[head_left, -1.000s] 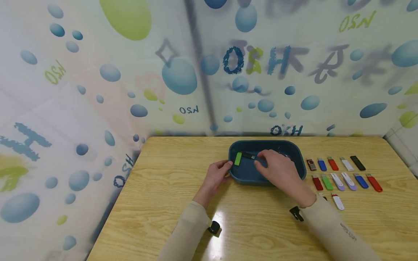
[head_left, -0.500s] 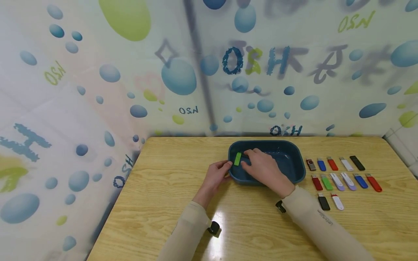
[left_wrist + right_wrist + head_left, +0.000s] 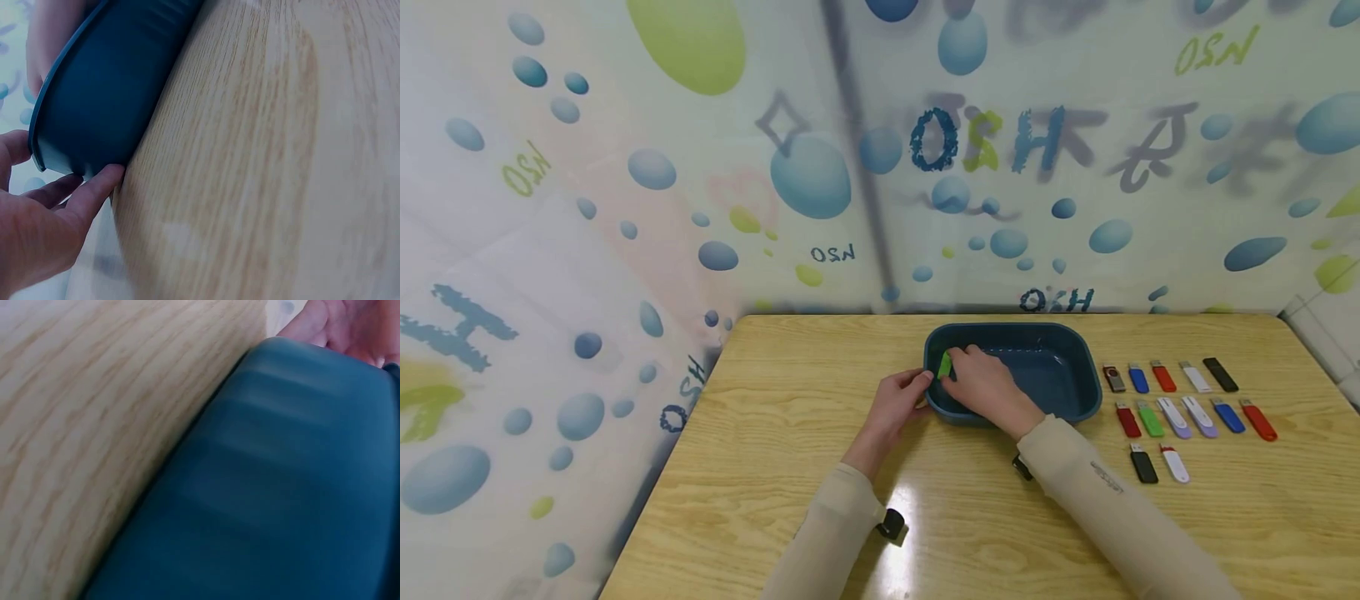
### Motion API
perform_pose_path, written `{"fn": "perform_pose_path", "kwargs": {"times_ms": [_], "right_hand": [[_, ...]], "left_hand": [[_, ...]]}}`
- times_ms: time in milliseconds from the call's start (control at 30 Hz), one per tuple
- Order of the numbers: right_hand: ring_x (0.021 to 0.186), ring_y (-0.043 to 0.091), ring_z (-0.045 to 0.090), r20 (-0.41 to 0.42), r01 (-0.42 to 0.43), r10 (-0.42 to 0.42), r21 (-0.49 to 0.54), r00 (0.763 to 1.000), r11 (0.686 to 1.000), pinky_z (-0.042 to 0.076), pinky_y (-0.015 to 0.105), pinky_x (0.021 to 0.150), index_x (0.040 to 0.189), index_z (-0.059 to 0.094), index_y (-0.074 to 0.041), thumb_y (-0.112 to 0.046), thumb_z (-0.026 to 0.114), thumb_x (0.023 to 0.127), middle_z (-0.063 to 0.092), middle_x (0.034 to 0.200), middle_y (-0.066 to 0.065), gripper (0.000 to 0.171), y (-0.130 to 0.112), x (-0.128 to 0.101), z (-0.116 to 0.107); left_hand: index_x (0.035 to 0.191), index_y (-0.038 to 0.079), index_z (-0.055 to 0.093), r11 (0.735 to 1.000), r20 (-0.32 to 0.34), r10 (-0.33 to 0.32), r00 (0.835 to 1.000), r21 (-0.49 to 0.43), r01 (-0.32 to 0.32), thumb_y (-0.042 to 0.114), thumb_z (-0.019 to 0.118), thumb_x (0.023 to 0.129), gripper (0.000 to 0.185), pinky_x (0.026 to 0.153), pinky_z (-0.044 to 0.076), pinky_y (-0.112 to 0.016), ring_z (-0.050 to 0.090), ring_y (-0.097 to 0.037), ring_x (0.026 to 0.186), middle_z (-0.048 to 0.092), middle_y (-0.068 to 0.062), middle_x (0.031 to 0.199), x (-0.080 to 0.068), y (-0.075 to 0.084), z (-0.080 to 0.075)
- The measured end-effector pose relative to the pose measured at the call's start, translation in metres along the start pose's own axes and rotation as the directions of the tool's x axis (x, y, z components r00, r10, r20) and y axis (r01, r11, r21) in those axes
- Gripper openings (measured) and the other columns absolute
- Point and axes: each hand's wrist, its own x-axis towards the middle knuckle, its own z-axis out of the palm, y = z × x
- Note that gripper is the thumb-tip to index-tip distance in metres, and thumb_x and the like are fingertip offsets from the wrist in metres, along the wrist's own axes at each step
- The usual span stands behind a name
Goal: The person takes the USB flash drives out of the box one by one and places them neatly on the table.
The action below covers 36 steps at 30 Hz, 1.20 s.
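Observation:
A dark blue plastic bin (image 3: 1078, 408) stands on the wooden table. My left hand (image 3: 898, 396) holds its left end; in the left wrist view the thumb is at the rim and the fingers (image 3: 94, 190) meet the outer wall low down. My right hand (image 3: 985, 383) reaches inside the bin, thumb and index finger pinching a green USB stick (image 3: 944, 365) near the left wall. The right hand covers the spot where a black USB stick lay. In the right wrist view the bin's side (image 3: 262, 487) hides the right fingers, and part of the left hand (image 3: 356, 325) appears beyond it.
To the right of the bin, several USB sticks lie in rows, among them a red one (image 3: 1258, 420), a light green one (image 3: 1150, 419), a black one (image 3: 1143, 464) and a white one (image 3: 1176, 464). A printed curtain (image 3: 820, 250) hangs behind the table.
My right hand has moved left inside the bin, passing over the black USB stick to the green one. The black stick on the table has come into full view. The left hand stays put.

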Motion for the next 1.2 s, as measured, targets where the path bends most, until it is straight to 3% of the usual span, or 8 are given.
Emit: {"fn": "perform_pose_path", "kwargs": {"times_ms": [200,400,567,933,1200], "right_hand": [[0.092,0.033,0.062,0.022,-0.007,0.007,-0.019,1.000,1.000,0.057,0.047,0.074,0.141,0.060,0.001,-0.029,0.067,0.101,0.063,0.118,0.023,0.050,-0.002,0.007,0.002],[0.102,0.038,0.062,0.044,0.017,-0.016,-0.022,0.999,1.000,0.057,0.053,0.084,0.143,0.061,-0.004,-0.027,0.065,0.103,0.061,0.127,0.025,0.046,-0.005,0.011,0.002],[0.102,0.040,0.063,0.045,0.025,-0.024,-0.028,0.999,0.999,0.057,0.054,0.087,0.137,0.065,-0.004,-0.027,0.066,0.103,0.062,0.124,0.025,0.041,-0.006,0.012,0.002],[0.091,0.035,0.063,0.010,0.074,-0.074,-0.046,0.997,0.996,0.057,0.049,0.076,0.118,0.070,-0.003,-0.023,0.068,0.102,0.062,0.106,0.021,0.025,-0.006,0.011,0.005],[0.093,0.038,0.066,-0.017,0.062,-0.062,-0.030,0.998,0.998,0.059,0.050,0.076,0.125,0.057,0.005,-0.019,0.070,0.100,0.063,0.106,0.024,0.037,-0.006,0.014,0.007]], "left_hand": [[0.143,-0.009,0.055,1.000,-0.003,-0.001,1.000,0.004,0.001,0.026,0.058,0.107,0.050,0.097,0.058,-0.044,0.060,-0.034,0.130,0.058,-0.024,0.143,0.000,0.000,0.000],[0.143,-0.009,0.055,1.000,-0.008,0.002,1.000,0.001,-0.002,0.025,0.058,0.107,0.050,0.096,0.058,-0.043,0.060,-0.034,0.129,0.059,-0.025,0.141,0.000,0.001,0.001],[0.143,-0.009,0.054,1.000,-0.007,-0.001,1.000,-0.005,0.001,0.025,0.058,0.107,0.050,0.097,0.058,-0.043,0.059,-0.034,0.130,0.058,-0.025,0.142,0.000,0.001,0.001],[0.144,-0.008,0.055,1.000,-0.002,-0.008,1.000,-0.004,0.008,0.025,0.058,0.107,0.050,0.098,0.058,-0.043,0.058,-0.035,0.131,0.056,-0.024,0.145,0.000,0.001,0.000],[0.144,-0.008,0.055,1.000,-0.006,-0.017,1.000,-0.006,0.017,0.024,0.057,0.108,0.048,0.098,0.057,-0.043,0.058,-0.034,0.131,0.056,-0.024,0.145,0.000,0.002,0.001]]}}
